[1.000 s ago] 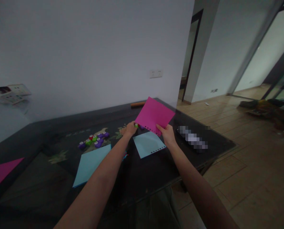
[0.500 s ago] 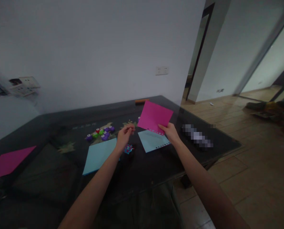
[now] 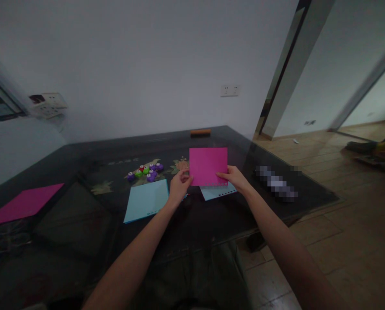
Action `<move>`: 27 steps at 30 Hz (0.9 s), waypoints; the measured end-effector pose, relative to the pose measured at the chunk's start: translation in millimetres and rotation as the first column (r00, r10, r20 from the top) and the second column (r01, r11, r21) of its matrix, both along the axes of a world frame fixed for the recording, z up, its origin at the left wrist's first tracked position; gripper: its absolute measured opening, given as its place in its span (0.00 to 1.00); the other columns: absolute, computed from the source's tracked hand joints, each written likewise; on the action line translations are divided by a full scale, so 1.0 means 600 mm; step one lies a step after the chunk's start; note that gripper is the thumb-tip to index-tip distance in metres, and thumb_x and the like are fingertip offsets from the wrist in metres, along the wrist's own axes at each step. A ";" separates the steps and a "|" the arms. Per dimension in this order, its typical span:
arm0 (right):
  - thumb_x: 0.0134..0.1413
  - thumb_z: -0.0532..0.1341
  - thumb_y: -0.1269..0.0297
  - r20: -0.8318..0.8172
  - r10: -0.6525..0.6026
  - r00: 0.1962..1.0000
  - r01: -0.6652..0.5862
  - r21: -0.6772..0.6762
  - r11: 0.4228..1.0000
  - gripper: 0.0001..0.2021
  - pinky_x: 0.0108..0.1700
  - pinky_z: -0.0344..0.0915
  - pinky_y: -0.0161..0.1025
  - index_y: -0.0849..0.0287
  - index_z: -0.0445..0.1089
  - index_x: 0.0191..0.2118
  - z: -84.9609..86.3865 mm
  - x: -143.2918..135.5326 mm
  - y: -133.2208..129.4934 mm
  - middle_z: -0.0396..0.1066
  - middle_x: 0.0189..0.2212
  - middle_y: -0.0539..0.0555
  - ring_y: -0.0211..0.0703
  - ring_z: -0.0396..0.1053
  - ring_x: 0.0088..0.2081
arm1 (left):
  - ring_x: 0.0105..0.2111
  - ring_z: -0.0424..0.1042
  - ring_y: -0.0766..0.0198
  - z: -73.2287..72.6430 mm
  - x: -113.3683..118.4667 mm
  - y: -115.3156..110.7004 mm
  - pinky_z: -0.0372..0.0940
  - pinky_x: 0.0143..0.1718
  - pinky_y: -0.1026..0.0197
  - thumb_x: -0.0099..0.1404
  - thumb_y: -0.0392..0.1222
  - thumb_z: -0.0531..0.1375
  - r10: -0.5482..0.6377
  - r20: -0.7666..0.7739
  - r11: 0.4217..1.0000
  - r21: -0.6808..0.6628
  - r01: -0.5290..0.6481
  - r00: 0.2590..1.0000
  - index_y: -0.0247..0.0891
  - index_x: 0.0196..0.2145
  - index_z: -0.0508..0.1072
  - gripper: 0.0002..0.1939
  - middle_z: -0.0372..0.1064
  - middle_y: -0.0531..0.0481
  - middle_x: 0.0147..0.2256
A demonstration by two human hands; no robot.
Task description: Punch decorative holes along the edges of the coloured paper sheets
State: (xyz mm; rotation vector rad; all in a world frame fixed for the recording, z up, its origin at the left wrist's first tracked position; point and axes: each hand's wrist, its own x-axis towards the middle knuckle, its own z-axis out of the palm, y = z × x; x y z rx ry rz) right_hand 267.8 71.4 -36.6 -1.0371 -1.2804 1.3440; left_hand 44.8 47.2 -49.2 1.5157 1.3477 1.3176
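Left hand [image 3: 180, 184] and right hand [image 3: 237, 178] pinch lower sides of the pink sheet [image 3: 208, 164], seemingly straightening it; next move needs even grip.

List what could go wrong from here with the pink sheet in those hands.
1. The pink sheet might crease or tear if the left hand and right hand pull apart: both pinch it low, near its row of holes.
2. It could drag the loose pale blue sheet that it overlaps in this view; contact is unclear.
3. The left forearm might nudge the pale blue stack close beside it.
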 end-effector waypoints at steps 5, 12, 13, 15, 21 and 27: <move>0.33 0.69 0.60 -0.041 -0.003 0.999 0.005 0.040 0.999 0.16 0.28 0.68 0.37 0.61 0.73 0.33 -0.002 0.005 0.007 0.75 0.28 0.53 0.39 0.70 0.25 | 0.28 0.72 0.66 0.000 0.006 -0.012 0.65 0.30 0.65 0.56 0.40 0.59 0.013 -0.052 0.998 0.068 -0.009 0.999 0.38 0.47 0.61 0.21 0.71 0.52 0.27; 0.33 0.69 0.63 -0.127 -0.126 0.984 0.137 0.083 0.987 0.16 0.34 0.68 0.39 0.60 0.73 0.34 -0.006 0.019 0.022 0.76 0.31 0.53 0.40 0.71 0.28 | 0.27 0.71 0.66 0.008 0.016 -0.029 0.64 0.31 0.64 0.58 0.43 0.57 -0.021 -0.131 0.997 0.076 0.032 0.991 0.40 0.44 0.60 0.16 0.71 0.53 0.26; 0.33 0.69 0.63 -0.112 -0.146 0.983 0.157 0.098 0.983 0.16 0.34 0.67 0.38 0.60 0.73 0.34 -0.006 0.021 0.022 0.75 0.31 0.53 0.40 0.71 0.28 | 0.26 0.71 0.66 0.008 0.017 -0.030 0.63 0.30 0.65 0.59 0.43 0.56 -0.031 -0.153 0.996 0.076 0.043 0.988 0.40 0.42 0.62 0.14 0.71 0.53 0.26; 0.32 0.69 0.63 -0.092 -0.193 0.977 0.202 0.113 0.973 0.15 0.33 0.67 0.38 0.60 0.73 0.32 -0.005 0.023 0.022 0.75 0.29 0.53 0.40 0.71 0.27 | 0.25 0.70 0.66 0.007 0.019 -0.032 0.63 0.30 0.65 0.60 0.43 0.56 -0.045 -0.194 0.994 0.088 0.063 0.980 0.40 0.38 0.64 0.09 0.70 0.54 0.24; 0.31 0.69 0.63 -0.073 -0.284 0.956 0.290 0.084 0.953 0.15 0.27 0.64 0.38 0.59 0.72 0.32 -0.004 0.031 0.022 0.73 0.24 0.50 0.38 0.67 0.22 | 0.26 0.70 0.66 0.009 0.026 -0.041 0.63 0.30 0.65 0.61 0.41 0.54 -0.090 -0.229 0.985 0.126 0.122 0.969 0.39 0.37 0.67 0.07 0.70 0.53 0.25; 0.31 0.69 0.64 -0.036 -0.308 0.951 0.310 0.070 0.948 0.16 0.26 0.62 0.38 0.59 0.72 0.32 -0.005 0.038 0.024 0.72 0.21 0.50 0.38 0.65 0.20 | 0.31 0.72 0.64 0.015 0.028 -0.044 0.65 0.35 0.63 0.61 0.40 0.55 -0.065 -0.242 0.984 0.145 0.102 0.968 0.38 0.40 0.69 0.09 0.72 0.50 0.30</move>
